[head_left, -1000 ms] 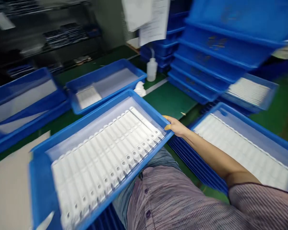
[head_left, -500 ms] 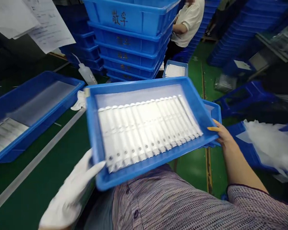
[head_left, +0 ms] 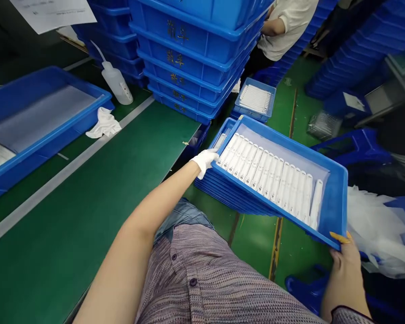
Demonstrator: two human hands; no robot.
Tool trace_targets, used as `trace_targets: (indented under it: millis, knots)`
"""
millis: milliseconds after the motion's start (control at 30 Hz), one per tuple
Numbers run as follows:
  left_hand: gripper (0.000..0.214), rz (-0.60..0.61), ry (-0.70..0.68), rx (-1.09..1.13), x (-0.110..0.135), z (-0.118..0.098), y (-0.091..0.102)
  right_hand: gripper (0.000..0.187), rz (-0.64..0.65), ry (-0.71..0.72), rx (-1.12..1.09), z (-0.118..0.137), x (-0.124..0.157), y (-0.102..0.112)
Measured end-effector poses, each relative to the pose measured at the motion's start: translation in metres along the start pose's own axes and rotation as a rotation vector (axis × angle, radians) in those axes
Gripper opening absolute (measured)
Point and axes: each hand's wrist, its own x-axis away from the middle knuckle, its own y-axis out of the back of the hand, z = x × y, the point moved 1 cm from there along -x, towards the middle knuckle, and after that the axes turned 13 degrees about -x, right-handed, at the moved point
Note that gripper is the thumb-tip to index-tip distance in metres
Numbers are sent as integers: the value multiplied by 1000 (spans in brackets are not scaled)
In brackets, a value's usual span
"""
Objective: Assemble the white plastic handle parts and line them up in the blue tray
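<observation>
1. A rectangular blue plastic tray (head_left: 338,202) is held tilted in front of the person's striped shirt (head_left: 195,279), and it serves here as the landmark.
2. The tray is lined with a white sheet (head_left: 290,157), on which long white plastic strips with small round holes (head_left: 266,173) are laid side by side.
3. The tray's left edge is gripped by the left hand (head_left: 205,162), which is covered by a white glove; the hold is narrow, closed around the rim.
4. The near right corner is supported from below by the bare right hand (head_left: 344,265), whose yellow-tipped fingers (head_left: 339,237) are curled narrowly over the rim.
5. A low stack of blue trays (head_left: 229,193) is placed directly beneath the tray; whether they touch cannot be told.
6. A green desk (head_left: 87,193) is seen left of the tray, and a blue tray with a white lining (head_left: 50,135), a crumpled white cloth (head_left: 103,123) and a translucent plastic squeeze bottle (head_left: 116,83) are set beyond it.
7. A tall stack of blue trays marked with dark characters (head_left: 189,58) is seen beyond the tray, with a small blue tray of white strips (head_left: 254,101) just to its right.
8. A co-worker in a white top (head_left: 286,31) is seen farther off, and loose white plastic film (head_left: 374,234) is heaped right of the tray.
</observation>
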Motion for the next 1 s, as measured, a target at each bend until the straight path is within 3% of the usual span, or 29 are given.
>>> trace_targets:
  millis: [100, 233, 400, 600, 867, 1000]
  knots:
    - [79, -73, -49, 42, -25, 3, 6, 19, -124, -157, -169, -24, -10, -22]
    - [74, -67, -139, 110, -32, 12, 26, 21, -202, -255, -296, -32, -27, -45]
    - [63, 32, -305, 189, -31, 26, 35, 26, -221, -280, -338, -24, -33, -56]
    - [66, 92, -479, 232, -41, 32, 37, 30, -163, -222, -395, -16, -25, -58]
    - [61, 21, -304, 170, -34, 34, 39, 24, -122, -277, -231, -11, -38, -84]
    - [58, -102, -211, -107, -39, 28, 43, 18, -2, -144, -105, 18, -24, -95]
